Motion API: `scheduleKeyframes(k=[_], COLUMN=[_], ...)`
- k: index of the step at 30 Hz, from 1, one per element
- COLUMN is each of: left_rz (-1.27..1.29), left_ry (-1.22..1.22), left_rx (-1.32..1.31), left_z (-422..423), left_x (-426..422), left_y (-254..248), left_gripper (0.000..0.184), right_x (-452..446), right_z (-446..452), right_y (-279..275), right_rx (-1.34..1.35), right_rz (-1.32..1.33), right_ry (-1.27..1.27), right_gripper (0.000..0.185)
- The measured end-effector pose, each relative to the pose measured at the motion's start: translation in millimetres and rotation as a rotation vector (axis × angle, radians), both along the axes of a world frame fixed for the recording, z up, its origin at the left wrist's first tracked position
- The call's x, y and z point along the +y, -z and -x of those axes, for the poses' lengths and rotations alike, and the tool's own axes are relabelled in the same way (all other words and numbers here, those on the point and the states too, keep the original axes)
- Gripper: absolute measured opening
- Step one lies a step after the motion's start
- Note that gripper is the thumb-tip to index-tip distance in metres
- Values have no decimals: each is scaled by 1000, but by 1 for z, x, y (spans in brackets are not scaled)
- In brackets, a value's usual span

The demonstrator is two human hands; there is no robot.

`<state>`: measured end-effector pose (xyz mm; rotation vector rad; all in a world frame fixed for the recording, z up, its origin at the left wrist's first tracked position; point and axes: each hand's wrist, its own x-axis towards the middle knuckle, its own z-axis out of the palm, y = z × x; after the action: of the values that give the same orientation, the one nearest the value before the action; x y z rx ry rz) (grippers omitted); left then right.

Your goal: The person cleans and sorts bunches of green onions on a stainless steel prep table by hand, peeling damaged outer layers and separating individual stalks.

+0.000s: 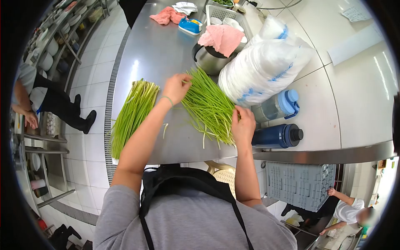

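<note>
- Green stalk bundle (134, 116), slim and straight, flat on the smooth steel counter (141, 54).
- Left hand (177, 88): fingers loosely curled at the pile's upper end; grip unclear.
- Stalk pile (208, 107), splayed, between both hands; light pinches should spare thin stems.
- Right hand (243, 125): fingers nearly together at the pile's edge; whether they hold a stalk cannot be told.
- White bag (266, 62): crinkled plastic, bulging.

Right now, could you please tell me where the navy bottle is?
In the head view, the navy bottle is right of the right hand, just below the light-blue-capped bottle.
</note>
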<state>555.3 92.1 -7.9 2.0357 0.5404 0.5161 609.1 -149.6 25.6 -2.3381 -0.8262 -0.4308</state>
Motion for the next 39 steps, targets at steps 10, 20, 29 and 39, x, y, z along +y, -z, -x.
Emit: scheduleKeyframes(k=[10,20,29,39], left_rz=[-121,-68,217,-444], left_ry=[127,-2,-269,143], left_rx=[-123,-155,-519,-173], left_z=[-53,-29,-2,-36], left_x=[-53,-40,-44,-55], left_y=[-23,-14,-32,-6], left_gripper=[11,10,11,14], right_x=[23,24,25,25], right_z=[-7,-2,3,12], right_y=[-3,16,22,15], right_rx=[-60,-34,-173,-141], right_rz=[56,39,-37,-44], right_ry=[92,-26,-134,-109], right_gripper=[12,7,8,8])
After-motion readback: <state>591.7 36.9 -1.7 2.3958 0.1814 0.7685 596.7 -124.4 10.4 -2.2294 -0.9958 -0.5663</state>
